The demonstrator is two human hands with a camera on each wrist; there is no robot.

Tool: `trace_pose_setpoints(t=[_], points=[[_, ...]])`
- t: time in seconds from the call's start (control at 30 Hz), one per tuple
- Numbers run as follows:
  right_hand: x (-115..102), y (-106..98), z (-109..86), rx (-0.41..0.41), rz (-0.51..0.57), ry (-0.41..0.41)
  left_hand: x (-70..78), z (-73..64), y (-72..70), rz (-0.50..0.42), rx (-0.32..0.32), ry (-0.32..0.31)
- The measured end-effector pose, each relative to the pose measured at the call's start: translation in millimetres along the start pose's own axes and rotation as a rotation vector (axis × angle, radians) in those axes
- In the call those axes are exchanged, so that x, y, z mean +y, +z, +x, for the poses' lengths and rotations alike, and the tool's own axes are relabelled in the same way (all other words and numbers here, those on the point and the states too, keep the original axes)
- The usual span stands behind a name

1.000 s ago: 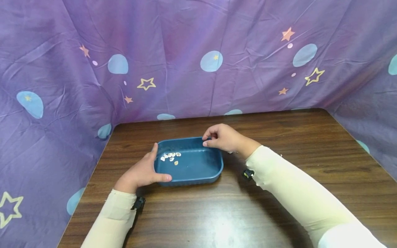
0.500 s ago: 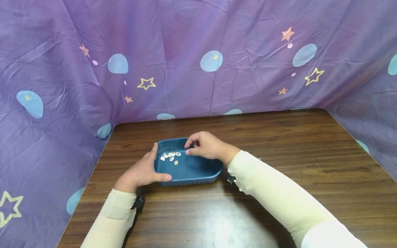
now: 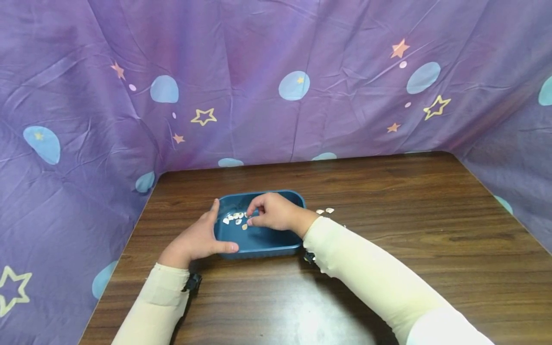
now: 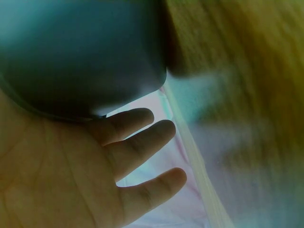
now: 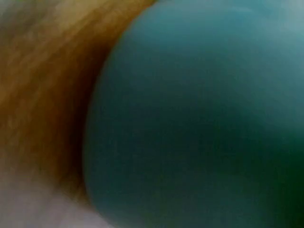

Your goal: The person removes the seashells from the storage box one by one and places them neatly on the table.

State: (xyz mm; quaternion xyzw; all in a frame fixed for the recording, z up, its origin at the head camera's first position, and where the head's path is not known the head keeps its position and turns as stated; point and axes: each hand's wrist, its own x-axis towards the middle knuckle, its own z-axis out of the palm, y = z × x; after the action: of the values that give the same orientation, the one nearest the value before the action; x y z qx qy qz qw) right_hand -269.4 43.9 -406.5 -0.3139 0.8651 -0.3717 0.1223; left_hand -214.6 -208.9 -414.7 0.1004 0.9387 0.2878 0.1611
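Observation:
A blue rectangular tray (image 3: 264, 240) with rounded corners stands on the table. Several small whitish pieces that look like seashells (image 3: 235, 216) lie inside it, toward the left end. My left hand (image 3: 199, 241) rests against that end, thumb along the near rim. In the left wrist view, the straight fingers (image 4: 142, 148) lie beside the tray's wall. Over the tray, my right hand (image 3: 276, 213) is bent, thumb and index tips close together right at the shells. I cannot tell whether a shell is between them. Only the blurred tray (image 5: 190, 114) and table fill most of the right wrist view.
Two more shells (image 3: 329, 210) lie on the brown wooden table (image 3: 388, 191) to the right of the tray, and another pale bit peeks out by the right sleeve. A purple curtain (image 3: 258, 124) with stars hangs behind and at both sides.
My right hand has moved left and slightly down, from the tray's far right rim to above the shells. Shells right of the tray have come into sight. The left hand stays in place.

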Motion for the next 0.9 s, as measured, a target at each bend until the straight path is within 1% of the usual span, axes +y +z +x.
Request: trace_pose_setpoints(t=[0.23, 0.6, 0.9], points=[[0.7, 9.7, 4.7, -0.020, -0.052, -0.014, -1.1, 0.4, 0.6, 0.002, -0.010, -0.003], [6.3, 18.2, 7.4, -0.073, -0.119, 0.007, 0.1, -0.7, -0.7, -0.003, -0.014, -0.008], [8.8, 21.5, 11.0, -0.134, -0.184, 0.049, -0.4, -0.2, -0.4, 0.001, -0.016, -0.013]])
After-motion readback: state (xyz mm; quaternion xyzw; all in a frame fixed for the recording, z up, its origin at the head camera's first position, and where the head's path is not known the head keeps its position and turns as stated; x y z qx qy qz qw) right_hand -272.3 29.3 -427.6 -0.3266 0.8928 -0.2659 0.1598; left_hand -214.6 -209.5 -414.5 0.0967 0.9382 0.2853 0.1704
